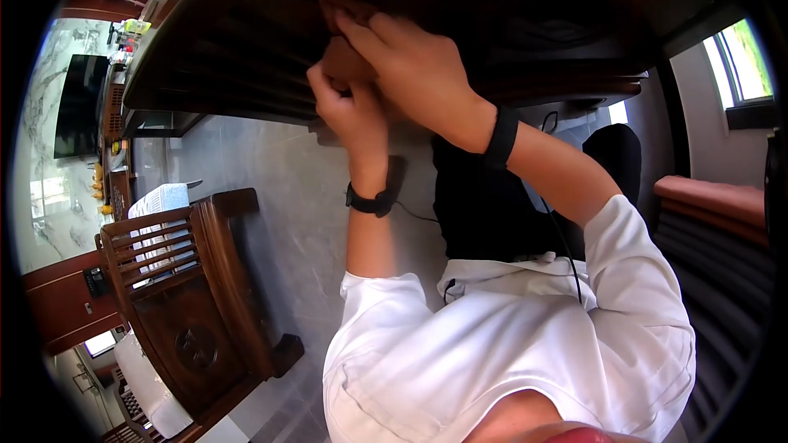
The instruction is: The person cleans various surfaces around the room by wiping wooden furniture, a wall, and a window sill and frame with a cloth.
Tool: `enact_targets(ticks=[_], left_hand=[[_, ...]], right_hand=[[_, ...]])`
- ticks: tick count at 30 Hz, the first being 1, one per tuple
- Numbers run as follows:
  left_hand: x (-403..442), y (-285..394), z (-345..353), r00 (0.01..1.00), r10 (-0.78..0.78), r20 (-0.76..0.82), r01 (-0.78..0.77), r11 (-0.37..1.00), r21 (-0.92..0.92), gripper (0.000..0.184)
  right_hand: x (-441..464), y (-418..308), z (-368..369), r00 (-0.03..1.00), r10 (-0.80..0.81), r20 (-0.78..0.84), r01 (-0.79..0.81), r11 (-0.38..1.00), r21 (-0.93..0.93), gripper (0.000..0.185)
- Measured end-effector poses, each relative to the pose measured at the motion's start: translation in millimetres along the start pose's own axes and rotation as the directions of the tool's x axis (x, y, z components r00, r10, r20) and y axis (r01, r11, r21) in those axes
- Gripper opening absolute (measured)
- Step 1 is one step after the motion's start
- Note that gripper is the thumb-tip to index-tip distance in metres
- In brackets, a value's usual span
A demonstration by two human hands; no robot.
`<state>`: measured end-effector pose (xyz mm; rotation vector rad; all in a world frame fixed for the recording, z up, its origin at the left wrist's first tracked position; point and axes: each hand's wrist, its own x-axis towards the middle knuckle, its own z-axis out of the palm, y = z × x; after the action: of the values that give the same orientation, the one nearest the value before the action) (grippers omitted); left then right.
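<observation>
A small brown piece with a flat face (348, 62), possibly wood, sits between my two hands at the dark wooden furniture. My left hand (355, 115) is closed around its lower side, thumb and fingers bent. From the right, my right hand (414, 61) reaches over it with curled fingers pressed against its upper edge. Just beyond the fingertips a reddish-brown part (341, 4) shows, and I cannot tell whether it belongs to the same piece. The slatted dark wooden furniture (238, 74) spreads around and behind both hands. Black bands circle both wrists.
A carved wooden chair (197, 303) stands on the grey tiled floor (283, 172) at left. Bottles and small items line a surface at upper left, near a dark screen (80, 107). A seat with a pink cushion (710, 205) is at right. A thin black cable (566, 250) hangs by my body.
</observation>
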<state>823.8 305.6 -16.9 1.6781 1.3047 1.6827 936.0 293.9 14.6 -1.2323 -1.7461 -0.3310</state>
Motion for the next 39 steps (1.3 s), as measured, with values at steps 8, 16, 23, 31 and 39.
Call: enact_targets(ticks=[8, 16, 23, 31, 39], left_hand=[[-34, -38, 4, 0.979, -0.155, 0.133, 0.166, 0.983, -0.079, 0.023], [-72, -84, -1, 0.910, -0.277, 0.307, 0.265, 0.961, 0.082, 0.029], [-90, -122, -7, 0.876, -0.312, 0.368, 0.286, 0.950, 0.124, 0.034], [-104, -142, -12, 0.877, -0.332, 0.348, 0.291, 0.942, 0.168, 0.026], [-114, -153, -10, 0.883, -0.314, 0.349, 0.297, 0.949, 0.103, 0.025]], right_hand=[[-44, 11, 22, 0.993, 0.069, 0.098, -0.073, 0.997, 0.034, 0.051], [-95, 16, 35, 0.949, 0.191, 0.250, -0.205, 0.978, 0.032, 0.054], [-124, 17, 50, 0.864, 0.271, 0.424, -0.288, 0.957, -0.025, 0.066], [-158, 27, 90, 0.649, 0.456, 0.610, -0.408, 0.884, -0.228, 0.063], [-163, 23, 88, 0.680, 0.453, 0.576, -0.386, 0.890, -0.243, 0.067]])
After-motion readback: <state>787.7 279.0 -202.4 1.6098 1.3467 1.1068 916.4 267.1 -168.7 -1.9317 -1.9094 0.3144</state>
